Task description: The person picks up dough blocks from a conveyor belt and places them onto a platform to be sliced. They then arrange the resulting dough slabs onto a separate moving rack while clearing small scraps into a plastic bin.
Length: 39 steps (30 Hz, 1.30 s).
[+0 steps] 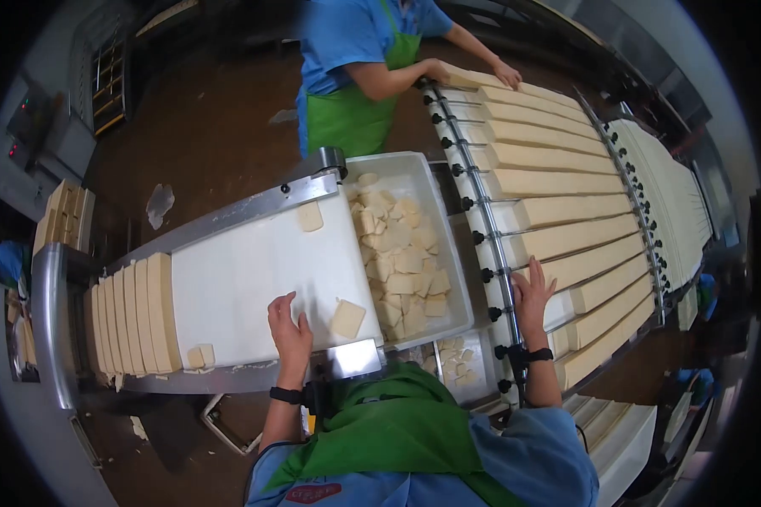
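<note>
Crowding white tray (451, 241), seemingly dough pieces (407, 258).

Food factory, bakery-like: dough strips (558, 183) on railed conveyor (506, 215), tray (455, 287) of dough scraps (407, 260), 2 green aprons (351, 118).

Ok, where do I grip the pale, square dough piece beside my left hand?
Probably pinch the pale, square dough piece by its left edge, coming from the left: it lies flat on the white belt, that edge facing your left hand.
</note>
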Each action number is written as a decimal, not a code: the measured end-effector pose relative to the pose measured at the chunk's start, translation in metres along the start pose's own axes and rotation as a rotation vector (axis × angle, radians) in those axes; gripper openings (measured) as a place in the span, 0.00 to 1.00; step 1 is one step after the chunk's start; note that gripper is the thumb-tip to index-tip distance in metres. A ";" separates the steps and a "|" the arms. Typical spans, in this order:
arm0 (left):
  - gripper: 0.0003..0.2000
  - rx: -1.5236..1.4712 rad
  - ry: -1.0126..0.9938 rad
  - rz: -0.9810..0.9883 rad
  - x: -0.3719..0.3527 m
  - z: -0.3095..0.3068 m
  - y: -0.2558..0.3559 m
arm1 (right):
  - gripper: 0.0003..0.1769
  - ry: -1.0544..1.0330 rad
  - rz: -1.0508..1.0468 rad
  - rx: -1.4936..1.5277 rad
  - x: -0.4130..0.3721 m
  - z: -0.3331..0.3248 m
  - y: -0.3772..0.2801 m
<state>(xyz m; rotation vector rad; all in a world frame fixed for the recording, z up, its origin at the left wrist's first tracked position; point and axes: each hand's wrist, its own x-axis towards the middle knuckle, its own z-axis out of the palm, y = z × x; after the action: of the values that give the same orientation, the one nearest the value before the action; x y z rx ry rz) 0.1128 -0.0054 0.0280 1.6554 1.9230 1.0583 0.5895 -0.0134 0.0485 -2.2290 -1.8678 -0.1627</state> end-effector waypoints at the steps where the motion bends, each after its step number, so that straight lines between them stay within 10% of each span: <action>1: 0.22 -0.001 0.014 -0.012 -0.001 -0.004 -0.004 | 0.29 -0.067 -0.001 -0.021 0.001 0.004 0.006; 10: 0.25 0.121 0.560 -0.372 -0.028 -0.071 -0.105 | 0.39 -0.092 -0.063 -0.208 0.028 0.001 -0.087; 16: 0.36 0.311 0.813 -0.950 -0.044 -0.135 -0.191 | 0.31 -0.201 -0.751 0.544 0.060 0.033 -0.367; 21: 0.41 0.250 0.748 -0.812 -0.046 -0.169 -0.268 | 0.26 -0.387 -1.193 0.735 0.055 0.090 -0.592; 29: 0.40 0.325 0.558 -0.859 -0.013 -0.186 -0.263 | 0.32 -0.481 -1.031 0.676 0.057 0.206 -0.774; 39: 0.40 0.315 0.535 -0.896 0.004 -0.182 -0.254 | 0.31 -0.400 -0.995 0.241 0.053 0.213 -0.815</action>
<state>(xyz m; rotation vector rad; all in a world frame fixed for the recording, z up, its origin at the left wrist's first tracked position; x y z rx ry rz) -0.1861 -0.0588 -0.0452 0.4399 2.8511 0.8665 -0.2134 0.2214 -0.0620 -1.0572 -2.8570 0.3564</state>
